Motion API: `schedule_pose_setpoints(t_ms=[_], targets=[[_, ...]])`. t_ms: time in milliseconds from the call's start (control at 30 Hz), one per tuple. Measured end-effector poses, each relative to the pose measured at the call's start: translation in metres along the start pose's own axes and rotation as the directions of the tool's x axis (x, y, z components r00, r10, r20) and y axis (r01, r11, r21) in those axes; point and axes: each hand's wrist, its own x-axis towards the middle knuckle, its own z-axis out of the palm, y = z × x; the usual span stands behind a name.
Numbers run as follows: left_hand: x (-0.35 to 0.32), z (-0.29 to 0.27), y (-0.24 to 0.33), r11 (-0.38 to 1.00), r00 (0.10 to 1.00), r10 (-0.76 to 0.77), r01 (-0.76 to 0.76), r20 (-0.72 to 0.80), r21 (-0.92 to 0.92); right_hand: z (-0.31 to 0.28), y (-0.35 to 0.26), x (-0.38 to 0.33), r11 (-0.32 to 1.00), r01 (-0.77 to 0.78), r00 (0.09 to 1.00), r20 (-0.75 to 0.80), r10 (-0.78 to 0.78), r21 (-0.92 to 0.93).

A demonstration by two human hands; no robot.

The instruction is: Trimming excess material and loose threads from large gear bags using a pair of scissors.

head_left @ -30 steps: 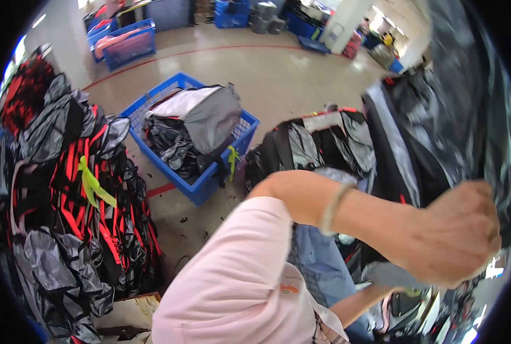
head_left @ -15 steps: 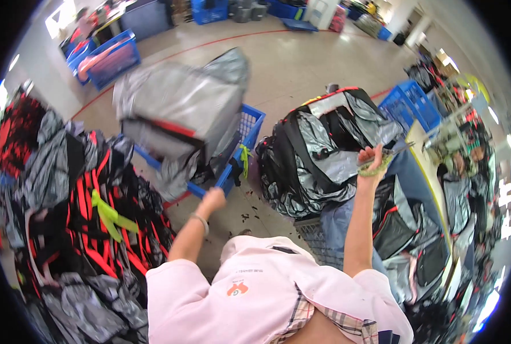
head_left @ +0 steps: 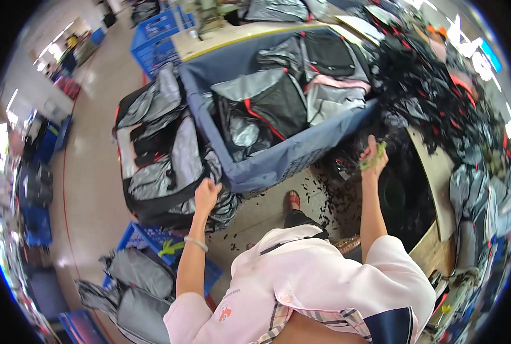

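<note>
Here the left hand [head_left: 207, 192] rests on a pile of grey and black bags [head_left: 158, 155], its fingers curled on the top one. The right hand [head_left: 373, 157] holds green ties [head_left: 375, 156] beside the big blue bin [head_left: 278, 163].

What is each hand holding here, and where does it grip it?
The right hand pinches a small green strap near its middle. The left hand rests on the grey-black bag pile; no clear grip shows.
</note>
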Motion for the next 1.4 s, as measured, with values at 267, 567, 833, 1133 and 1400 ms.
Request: schedule_pose_setpoints(t_ms=[267, 567, 833, 1133, 1400], targets=[[0.259, 0.150, 0.073, 0.478, 0.730, -0.632, 0.630, 0.258, -0.612, -0.114, -0.007, 0.087, 0.999, -0.009, 0.916, -0.401, -0.010, -0.047], [0.353, 0.137, 0.032, 0.698, 0.823, -0.567, 0.507, 0.043, -0.506, -0.018, 0.036, 0.152, 0.913, -0.245, 0.964, 0.014, 0.264, -0.327], [0.248, 0.144, 0.216, 0.771, 0.946, -0.324, 0.245, -0.031, -0.588, 0.179, 0.132, 0.117, 0.901, -0.294, 0.699, 0.572, 0.430, -0.318], [0.201, -0.016, 0.372, 0.797, 0.998, 0.059, -0.038, 0.014, -0.603, 0.220, -0.066, 0.078, 0.990, -0.090, 0.748, 0.663, -0.005, 0.109], [0.214, -0.266, 0.454, 0.813, 0.810, 0.582, -0.581, -0.075, 0.030, 0.142, -0.183, -0.024, 0.984, 0.017, 0.719, 0.682, -0.136, 0.178]])
